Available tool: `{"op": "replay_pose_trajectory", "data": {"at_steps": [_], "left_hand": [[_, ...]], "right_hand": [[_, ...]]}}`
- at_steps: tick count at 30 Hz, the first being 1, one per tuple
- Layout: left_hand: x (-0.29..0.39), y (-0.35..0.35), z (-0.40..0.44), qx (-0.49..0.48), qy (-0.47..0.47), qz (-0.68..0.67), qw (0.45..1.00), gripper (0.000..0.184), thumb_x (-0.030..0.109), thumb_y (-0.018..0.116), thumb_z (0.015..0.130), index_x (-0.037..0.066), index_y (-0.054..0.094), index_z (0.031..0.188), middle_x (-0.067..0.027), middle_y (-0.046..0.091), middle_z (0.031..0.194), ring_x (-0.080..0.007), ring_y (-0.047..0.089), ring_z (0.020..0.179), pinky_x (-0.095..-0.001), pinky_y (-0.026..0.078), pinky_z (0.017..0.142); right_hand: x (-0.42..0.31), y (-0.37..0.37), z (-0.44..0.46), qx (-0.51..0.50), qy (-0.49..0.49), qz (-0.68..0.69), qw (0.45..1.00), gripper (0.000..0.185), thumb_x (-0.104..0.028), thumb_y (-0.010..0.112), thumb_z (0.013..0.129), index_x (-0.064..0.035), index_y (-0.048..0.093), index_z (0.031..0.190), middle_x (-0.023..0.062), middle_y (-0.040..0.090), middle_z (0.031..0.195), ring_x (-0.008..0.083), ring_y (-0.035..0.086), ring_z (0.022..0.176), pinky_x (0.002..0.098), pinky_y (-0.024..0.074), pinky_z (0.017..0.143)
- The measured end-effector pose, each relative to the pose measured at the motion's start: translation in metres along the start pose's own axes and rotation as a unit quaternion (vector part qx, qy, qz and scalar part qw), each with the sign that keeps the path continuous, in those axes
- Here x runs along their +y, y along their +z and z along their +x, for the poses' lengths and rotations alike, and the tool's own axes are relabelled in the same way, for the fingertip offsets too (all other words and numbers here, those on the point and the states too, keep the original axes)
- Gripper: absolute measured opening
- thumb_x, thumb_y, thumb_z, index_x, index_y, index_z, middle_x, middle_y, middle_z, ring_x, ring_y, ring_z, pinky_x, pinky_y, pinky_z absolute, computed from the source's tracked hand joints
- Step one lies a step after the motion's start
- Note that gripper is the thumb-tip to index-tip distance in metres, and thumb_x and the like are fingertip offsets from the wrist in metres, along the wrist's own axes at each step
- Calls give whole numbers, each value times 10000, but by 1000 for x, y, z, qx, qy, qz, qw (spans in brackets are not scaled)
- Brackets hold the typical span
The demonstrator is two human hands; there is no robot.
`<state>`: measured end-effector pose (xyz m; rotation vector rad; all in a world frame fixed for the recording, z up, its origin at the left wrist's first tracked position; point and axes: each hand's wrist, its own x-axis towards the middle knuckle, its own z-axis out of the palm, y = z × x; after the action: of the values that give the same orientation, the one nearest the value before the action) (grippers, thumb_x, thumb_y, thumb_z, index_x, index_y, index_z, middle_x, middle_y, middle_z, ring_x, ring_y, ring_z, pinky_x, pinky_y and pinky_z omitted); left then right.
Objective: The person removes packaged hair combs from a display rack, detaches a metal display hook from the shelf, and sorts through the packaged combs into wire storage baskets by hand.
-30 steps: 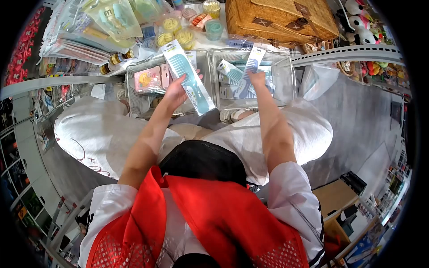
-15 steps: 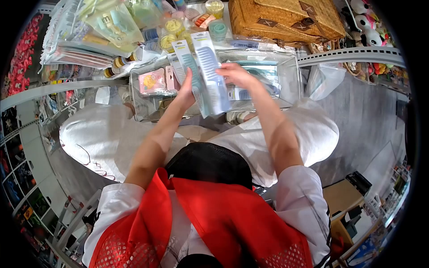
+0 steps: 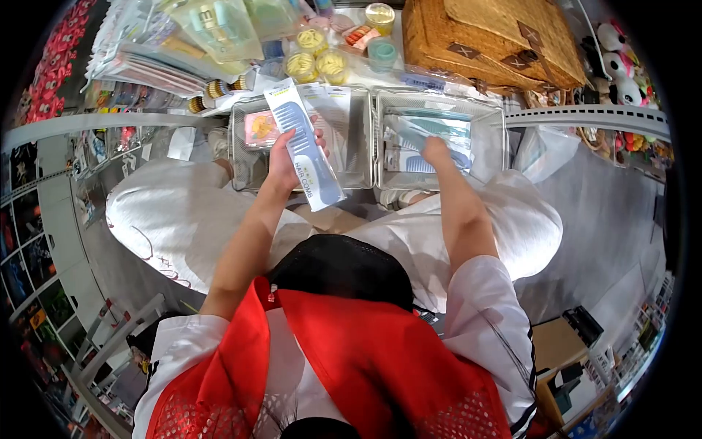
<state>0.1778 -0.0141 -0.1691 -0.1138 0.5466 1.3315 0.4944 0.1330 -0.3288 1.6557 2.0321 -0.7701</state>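
My left hand (image 3: pixel 284 164) is closed around a packaged blue hair comb (image 3: pixel 300 139), upright and slightly tilted over the left wire basket (image 3: pixel 369 143). Its card reads "HAIR COMB". Behind it, other packaged combs (image 3: pixel 336 110) show pale through clear wrapping; whether my fingers also hold these I cannot tell. My right hand (image 3: pixel 436 151) reaches into the right wire basket (image 3: pixel 499 146), fingers pinched at the edge of a clear comb package (image 3: pixel 412 136). Under it lie several packaged combs (image 3: pixel 409 159), blue and teal. A pink box (image 3: pixel 261 129) sits in the left basket.
A woven brown case (image 3: pixel 482 44) stands behind the right basket. Round tubs of hair ties (image 3: pixel 333 66) and hanging packages (image 3: pixel 216 29) are at the back left. A metal shelf rail (image 3: pixel 585 117) runs at the right. My legs flank the baskets.
My right hand has left the combs held in front of me and moved right, down into the right basket. My left hand keeps the blue comb, now further left.
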Motion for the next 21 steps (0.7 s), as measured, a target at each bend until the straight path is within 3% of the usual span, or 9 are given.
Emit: {"op": "replay_pose_trajectory", "data": {"at_steps": [3,6,8,10,11,14,18,20,21], "left_hand": [[3,-18,2,-15,6,-33,999,418,290,457,826,65,402,1174,-82,517,953,-223,527,841,-400,439,745],[-4,-21,11,113,53,35,992,363,288,439,861,65,410,1147,-86,523,977,-220,530,855,-392,439,749],[-11,-17,13,170,42,82,981,325,323,428,892,78,431,1107,-83,532,1023,-202,535,887,-363,444,751],[-16,-19,17,179,23,143,973,326,347,428,896,87,439,1092,-75,535,1041,-193,536,902,-352,446,756],[-19,-11,15,176,11,162,971,390,412,407,897,85,436,1107,-59,538,1048,-176,536,906,-336,445,770],[-26,2,18,124,16,161,979,471,467,384,889,76,423,1149,-58,535,1067,-186,534,942,-351,443,800],[-30,31,15,64,-4,157,986,598,530,333,875,69,355,1256,-92,477,1201,-243,471,1098,-419,392,915],[-26,15,20,75,-40,229,970,535,464,389,884,71,364,1246,-83,486,1176,-233,468,1101,-414,386,927],[-27,3,17,86,-4,197,977,507,428,412,882,70,369,1238,-82,497,1148,-232,476,1090,-415,389,924]], "right_hand": [[-10,-8,4,14,-52,-38,998,284,-185,670,668,-29,637,902,177,596,1001,297,574,951,391,460,809],[-27,-66,-5,-22,-49,-93,994,272,-187,699,642,-20,653,851,181,613,940,318,586,906,375,468,784],[-30,-100,4,-113,-110,-123,980,327,-206,732,605,-18,657,862,185,619,915,322,593,870,356,468,766],[-64,-164,-51,-127,-146,-52,980,345,-200,721,633,-22,646,919,157,632,912,272,604,851,346,466,750],[-70,-180,-60,-160,-198,58,965,348,-207,706,661,-17,636,944,134,637,912,241,601,850,334,462,748],[-92,-177,-73,-242,-280,377,849,398,-246,655,736,1,588,1041,82,632,939,184,584,864,305,450,775],[-159,-131,-90,-219,-371,325,842,387,-364,576,813,-21,606,988,89,615,936,153,581,783,296,471,703],[-180,-109,-101,-254,-349,274,860,444,-414,523,838,5,602,963,115,623,896,189,607,749,294,493,678],[-178,-103,-95,-328,-322,301,835,464,-427,513,840,16,599,951,128,624,880,199,613,745,296,499,673]]}}
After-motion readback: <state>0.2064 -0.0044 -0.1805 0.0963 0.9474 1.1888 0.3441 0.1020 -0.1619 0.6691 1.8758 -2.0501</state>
